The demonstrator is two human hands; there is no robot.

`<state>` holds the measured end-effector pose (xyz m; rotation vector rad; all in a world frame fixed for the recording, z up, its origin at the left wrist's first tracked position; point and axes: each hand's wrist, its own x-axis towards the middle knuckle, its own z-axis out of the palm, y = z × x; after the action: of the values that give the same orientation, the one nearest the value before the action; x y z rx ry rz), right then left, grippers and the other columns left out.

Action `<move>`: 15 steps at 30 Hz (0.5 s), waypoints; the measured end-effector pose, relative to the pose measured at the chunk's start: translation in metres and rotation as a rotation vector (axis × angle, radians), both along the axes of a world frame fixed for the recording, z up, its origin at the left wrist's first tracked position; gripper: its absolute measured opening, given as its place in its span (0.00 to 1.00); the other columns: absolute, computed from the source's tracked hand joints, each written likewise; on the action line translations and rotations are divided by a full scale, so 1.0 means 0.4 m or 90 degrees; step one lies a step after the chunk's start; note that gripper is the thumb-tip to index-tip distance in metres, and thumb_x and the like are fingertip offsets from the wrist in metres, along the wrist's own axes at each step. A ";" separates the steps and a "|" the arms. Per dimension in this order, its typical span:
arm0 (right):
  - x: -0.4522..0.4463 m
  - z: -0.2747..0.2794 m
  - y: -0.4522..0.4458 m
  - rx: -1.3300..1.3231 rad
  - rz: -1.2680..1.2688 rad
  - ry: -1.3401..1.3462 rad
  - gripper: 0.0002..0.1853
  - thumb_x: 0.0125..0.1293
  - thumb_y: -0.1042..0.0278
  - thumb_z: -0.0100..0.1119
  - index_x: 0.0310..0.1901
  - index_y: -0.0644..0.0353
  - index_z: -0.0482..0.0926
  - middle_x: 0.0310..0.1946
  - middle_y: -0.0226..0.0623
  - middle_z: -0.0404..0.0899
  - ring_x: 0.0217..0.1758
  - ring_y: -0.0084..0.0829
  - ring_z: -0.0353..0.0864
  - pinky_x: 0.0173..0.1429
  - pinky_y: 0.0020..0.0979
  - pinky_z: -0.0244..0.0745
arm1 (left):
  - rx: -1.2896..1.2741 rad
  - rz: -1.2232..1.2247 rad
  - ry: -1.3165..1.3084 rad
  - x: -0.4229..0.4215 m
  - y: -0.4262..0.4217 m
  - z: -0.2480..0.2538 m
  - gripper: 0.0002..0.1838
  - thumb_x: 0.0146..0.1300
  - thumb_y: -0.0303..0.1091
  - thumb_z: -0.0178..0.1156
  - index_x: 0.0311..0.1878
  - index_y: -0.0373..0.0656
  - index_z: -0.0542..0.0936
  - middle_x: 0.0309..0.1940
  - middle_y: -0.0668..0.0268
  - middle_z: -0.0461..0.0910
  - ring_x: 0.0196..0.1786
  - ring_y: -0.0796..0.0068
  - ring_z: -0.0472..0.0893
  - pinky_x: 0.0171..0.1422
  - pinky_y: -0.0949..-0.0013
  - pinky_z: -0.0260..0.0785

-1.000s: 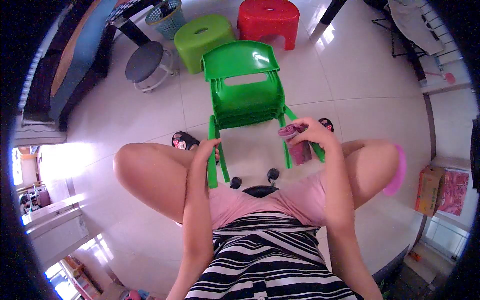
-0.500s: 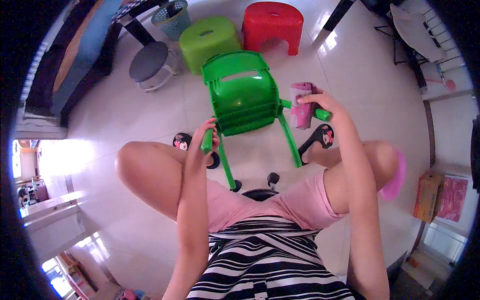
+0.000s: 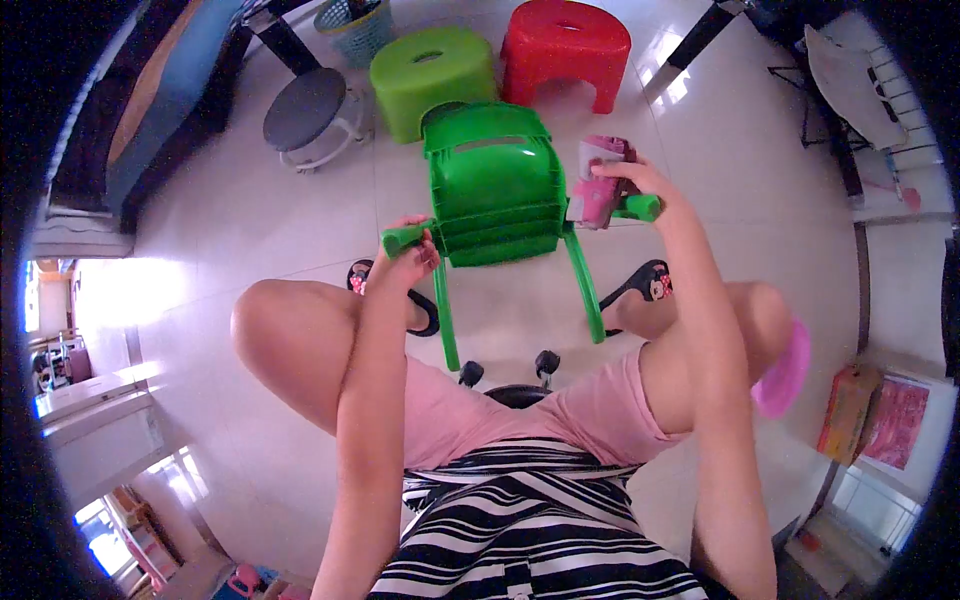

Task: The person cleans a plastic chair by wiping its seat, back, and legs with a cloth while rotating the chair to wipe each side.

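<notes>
A small green plastic chair is tipped between my knees, its legs pointing outward. On its left side, my left hand is closed round a green chair leg, whose end points left. My right hand is closed on a folded pink and grey cloth. The cloth lies against the chair's right side, over another green leg whose end sticks out past it. Part of the cloth is hidden behind my fingers.
Beyond the chair stand a light green stool, a red stool and a grey round stool. A blue-green basket is behind them. Castors show below me. A cardboard box stands at the right.
The chair has tilted a little, and its left leg end has swung from pointing down to pointing left with my left hand. My right hand and the cloth have moved slightly farther away.
</notes>
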<state>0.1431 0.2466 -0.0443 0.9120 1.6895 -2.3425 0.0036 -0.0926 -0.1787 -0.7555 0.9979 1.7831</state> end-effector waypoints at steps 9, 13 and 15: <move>-0.067 -0.086 0.054 -0.002 -0.068 0.082 0.23 0.54 0.69 0.67 0.52 0.62 0.72 0.43 0.41 0.80 0.45 0.37 0.82 0.51 0.39 0.79 | 0.034 0.063 0.021 -0.036 0.013 -0.049 0.10 0.58 0.49 0.58 0.39 0.58 0.79 0.24 0.70 0.76 0.24 0.72 0.74 0.28 0.64 0.69; -0.088 -0.061 0.035 0.011 -0.079 0.086 0.23 0.53 0.70 0.68 0.52 0.61 0.73 0.43 0.38 0.80 0.45 0.34 0.81 0.52 0.36 0.78 | 0.033 0.072 0.030 -0.057 0.018 -0.060 0.11 0.57 0.49 0.58 0.37 0.56 0.77 0.25 0.69 0.74 0.27 0.69 0.75 0.32 0.59 0.70; -0.109 -0.075 0.041 0.013 -0.081 0.077 0.22 0.53 0.70 0.68 0.51 0.61 0.74 0.43 0.38 0.80 0.45 0.34 0.81 0.52 0.36 0.78 | 0.085 0.089 0.018 -0.065 0.015 -0.066 0.11 0.58 0.51 0.56 0.37 0.56 0.77 0.25 0.70 0.74 0.28 0.69 0.75 0.34 0.59 0.70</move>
<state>0.0994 0.2630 -0.0743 0.9243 1.7513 -2.5152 -0.0224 -0.0866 -0.2050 -0.7332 0.8523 1.9646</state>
